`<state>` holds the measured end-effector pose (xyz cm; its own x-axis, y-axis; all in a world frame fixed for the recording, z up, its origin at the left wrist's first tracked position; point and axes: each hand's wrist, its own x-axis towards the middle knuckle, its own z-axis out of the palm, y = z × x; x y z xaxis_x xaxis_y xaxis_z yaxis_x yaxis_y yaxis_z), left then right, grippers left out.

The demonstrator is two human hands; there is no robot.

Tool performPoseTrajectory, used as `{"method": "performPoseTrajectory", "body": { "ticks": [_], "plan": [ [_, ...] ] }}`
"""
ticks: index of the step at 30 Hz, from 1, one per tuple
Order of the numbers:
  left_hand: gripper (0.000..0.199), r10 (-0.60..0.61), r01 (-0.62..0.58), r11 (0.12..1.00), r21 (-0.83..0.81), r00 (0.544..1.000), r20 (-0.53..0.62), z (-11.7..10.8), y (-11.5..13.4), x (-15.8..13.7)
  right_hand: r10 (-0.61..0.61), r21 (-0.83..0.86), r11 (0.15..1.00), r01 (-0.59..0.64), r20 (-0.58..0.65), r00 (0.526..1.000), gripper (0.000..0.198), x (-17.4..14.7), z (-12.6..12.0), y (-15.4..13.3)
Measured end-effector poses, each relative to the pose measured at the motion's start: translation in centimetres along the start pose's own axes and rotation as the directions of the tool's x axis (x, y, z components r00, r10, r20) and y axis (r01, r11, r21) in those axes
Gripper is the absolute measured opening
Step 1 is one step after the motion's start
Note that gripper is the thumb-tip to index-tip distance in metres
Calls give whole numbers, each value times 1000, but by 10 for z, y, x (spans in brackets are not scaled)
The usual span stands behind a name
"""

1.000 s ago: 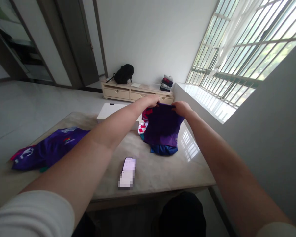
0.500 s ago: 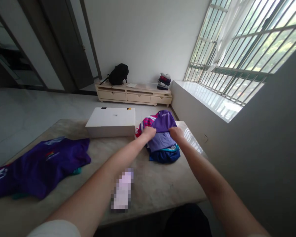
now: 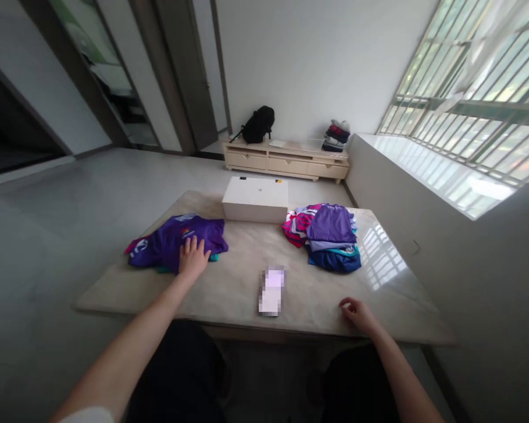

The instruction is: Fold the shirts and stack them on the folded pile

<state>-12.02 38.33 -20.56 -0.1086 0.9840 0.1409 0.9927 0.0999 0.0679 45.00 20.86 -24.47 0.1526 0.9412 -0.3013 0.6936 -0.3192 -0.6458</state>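
- Left hand [image 3: 193,257]: fingers spread flat, palm down on the near edge of the loose purple shirt [image 3: 176,242], pressing on it rather than gripping
- Right hand [image 3: 357,311]: fingers loosely curled, holding nothing, resting on the marble table [image 3: 392,294] near its front edge
- The purple shirt lies crumpled on the table's left side, over a bit of teal cloth
- A phone [image 3: 272,289] lies between the hands
- Farther back, a folded clothes pile [image 3: 328,235] sits right of a white box [image 3: 255,200]
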Motion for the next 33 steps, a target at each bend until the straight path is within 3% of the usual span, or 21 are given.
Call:
{"method": "performPoseTrajectory", "body": {
  "ticks": [3, 8, 15, 21, 26, 33],
  "plan": [
    [61, -110, 111, 994, -19, 993, 38, 1, -24, -19, -9, 32, 999, 8, 29, 1000, 27, 6, 6, 2],
    [60, -142, 142, 989, -38, 990, 19, 15, -13, -49, 20, 89, 996, -25, 48, 999, 23, 11, 9, 5],
    [47, -131, 136, 988, -70, 989, 76, -3, -25, -46, 85, 143, 985, -92, 56, 995, 19, 11, 7, 0],
    [55, -136, 148, 988, -42, 967, 213, -3, -43, -50, 97, 131, 986, -105, 67, 993, 12, 12, 2, -6],
    [37, -93, 97, 995, -2, 955, 282, -1, -62, -52, 78, 102, 991, -86, 85, 993, 15, 9, 3, -10],
    [41, -20, 6, 999, 47, 951, 308, -5, -65, -58, 42, 89, 994, -58, 170, 985, 25, -16, 8, -22]
  ]
}}
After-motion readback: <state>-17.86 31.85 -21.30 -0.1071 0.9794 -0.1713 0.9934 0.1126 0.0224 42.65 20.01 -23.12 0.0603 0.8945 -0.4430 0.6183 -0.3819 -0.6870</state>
